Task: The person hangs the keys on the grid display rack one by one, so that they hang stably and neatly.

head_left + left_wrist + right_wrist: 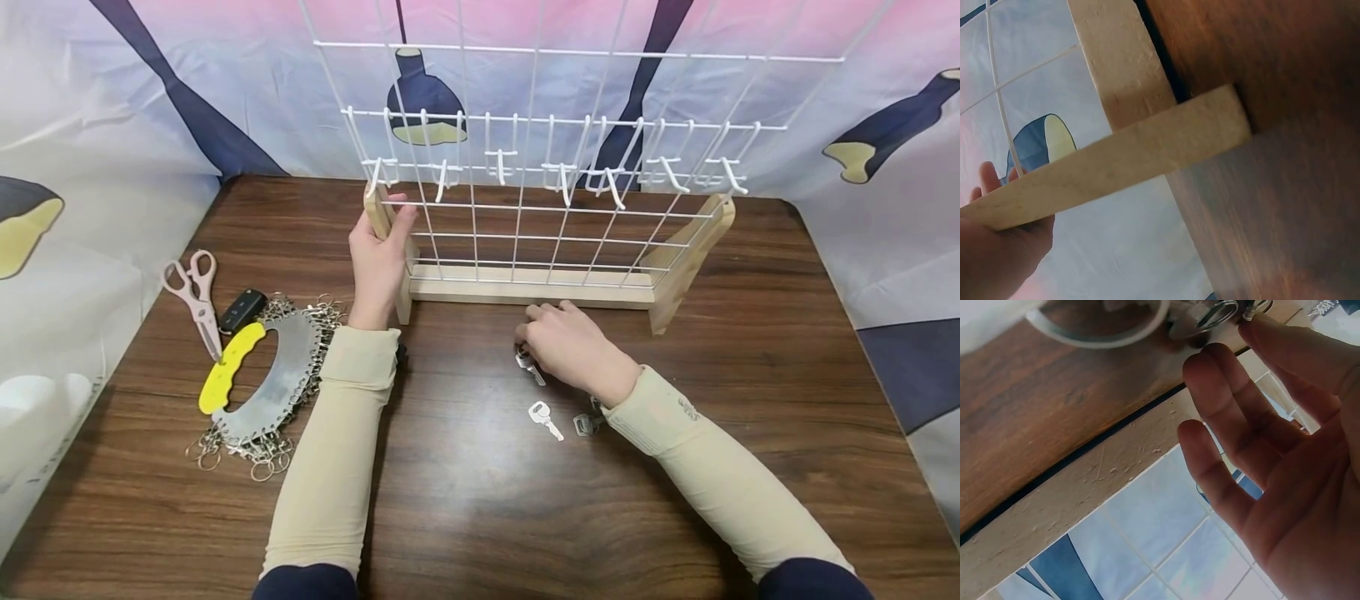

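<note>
A white wire grid rack (517, 221) with wooden side supports stands at the back of the table. My left hand (380, 265) grips its left wooden support (1104, 159), thumb in front and fingers behind. Low in front of the rack's base, my right hand (564, 340) pinches a silver key (531, 367) by its ring end at the tabletop. In the right wrist view, the thumb meets a metal ring (1259, 309), while the other fingers are loosely bent. Another key (546, 420) lies nearer me, and a third key (585, 425) is partly hidden by the right sleeve.
Several white hooks (562, 179) hang along the grid. At the left lie pink scissors (197, 300), a black car key fob (243, 311), and a metal plate with a yellow handle (232, 367) and many key rings around its edge. A patterned curtain (247, 75) hangs behind.
</note>
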`<state>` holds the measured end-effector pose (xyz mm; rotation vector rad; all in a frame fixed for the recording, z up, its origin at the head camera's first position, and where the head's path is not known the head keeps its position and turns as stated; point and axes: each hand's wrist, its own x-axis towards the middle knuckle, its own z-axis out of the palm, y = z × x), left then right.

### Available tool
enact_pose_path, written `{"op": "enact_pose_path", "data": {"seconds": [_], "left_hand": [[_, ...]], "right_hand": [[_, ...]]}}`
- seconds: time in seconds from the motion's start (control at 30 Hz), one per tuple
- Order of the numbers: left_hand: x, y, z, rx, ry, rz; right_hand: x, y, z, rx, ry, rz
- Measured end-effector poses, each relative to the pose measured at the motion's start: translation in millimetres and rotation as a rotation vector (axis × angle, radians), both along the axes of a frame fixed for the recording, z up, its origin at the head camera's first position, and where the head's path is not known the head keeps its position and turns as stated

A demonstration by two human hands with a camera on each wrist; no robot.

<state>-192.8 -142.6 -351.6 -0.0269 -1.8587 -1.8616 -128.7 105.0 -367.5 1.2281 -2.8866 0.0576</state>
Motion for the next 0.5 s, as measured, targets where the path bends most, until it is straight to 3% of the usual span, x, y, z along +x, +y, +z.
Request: {"op": "enact_pose_path", "data": {"seconds": [0.5], "left_hand": [[1.0, -0.5, 0.0, 0.003, -0.016, -0.056]], "right_hand": [[-0.5, -2.7, 2.9, 0.035, 0.029, 0.062]]}}
